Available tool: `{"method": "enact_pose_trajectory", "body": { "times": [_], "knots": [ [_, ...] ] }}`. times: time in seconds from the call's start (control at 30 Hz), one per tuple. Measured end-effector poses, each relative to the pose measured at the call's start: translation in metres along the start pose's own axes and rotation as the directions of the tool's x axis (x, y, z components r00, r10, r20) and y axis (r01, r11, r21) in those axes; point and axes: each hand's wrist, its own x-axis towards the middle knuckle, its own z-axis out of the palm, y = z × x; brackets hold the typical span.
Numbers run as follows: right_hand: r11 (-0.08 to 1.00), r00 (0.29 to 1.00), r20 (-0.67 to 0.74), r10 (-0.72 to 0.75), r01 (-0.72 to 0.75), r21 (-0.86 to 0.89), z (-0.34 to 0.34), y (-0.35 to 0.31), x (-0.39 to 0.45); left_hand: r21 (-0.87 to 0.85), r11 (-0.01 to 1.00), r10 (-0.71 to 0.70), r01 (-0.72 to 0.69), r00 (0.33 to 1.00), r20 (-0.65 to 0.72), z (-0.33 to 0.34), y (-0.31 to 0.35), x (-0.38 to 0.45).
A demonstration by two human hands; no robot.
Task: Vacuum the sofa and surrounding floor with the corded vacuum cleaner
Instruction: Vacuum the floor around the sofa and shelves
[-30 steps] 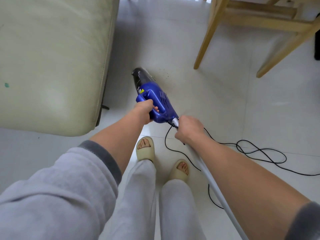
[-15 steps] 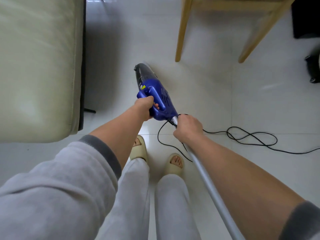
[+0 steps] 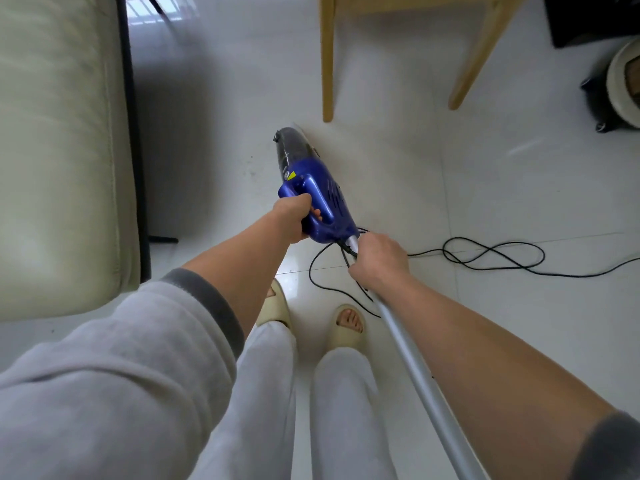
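While the person stands in beige slippers [image 3: 348, 325], the right hand [image 3: 377, 261] curls its fingers round the silver metal tube [image 3: 415, 375] and the left hand [image 3: 294, 216] grips the blue plastic corded vacuum cleaner [image 3: 318, 199], nozzle down on the glossy white tiled floor [image 3: 485, 341] beside the cream leather sofa [image 3: 59, 150]. The looped black cord [image 3: 491, 254] near the feet could snag a slipper. Compared with half a second before, the wooden chair legs [image 3: 327, 64] sit more centrally, the view having turned.

Two light wooden furniture legs [image 3: 327, 64] stand on the tiles at top centre, one upright, one slanted. A round cream object on a dark wheeled base [image 3: 620, 84] sits at the right edge below a black box [image 3: 588, 19]. Beige open-toe slippers [image 3: 348, 327] at bottom centre.
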Motion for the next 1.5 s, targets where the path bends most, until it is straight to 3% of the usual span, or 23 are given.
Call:
{"method": "enact_pose_trajectory", "body": {
  "times": [0.63, 1.23, 1.5],
  "knots": [
    [0.975, 0.989, -0.030, 0.147, -0.140, 0.170, 0.003, 0.052, -0.024, 0.209, 0.977, 0.030, -0.043, 0.997, 0.065, 0.068, -0.002, -0.027],
    [0.974, 0.991, -0.070, 0.117, -0.101, 0.204, 0.000, 0.064, 0.026, 0.165, 0.983, 0.079, -0.077, 0.997, -0.004, 0.085, 0.014, 0.016],
    [0.994, 0.994, -0.085, 0.072, -0.064, 0.089, -0.023, 0.088, 0.047, 0.111, 0.991, 0.069, -0.071, 0.997, 0.028, 0.112, 0.028, 0.010]
  ]
}}
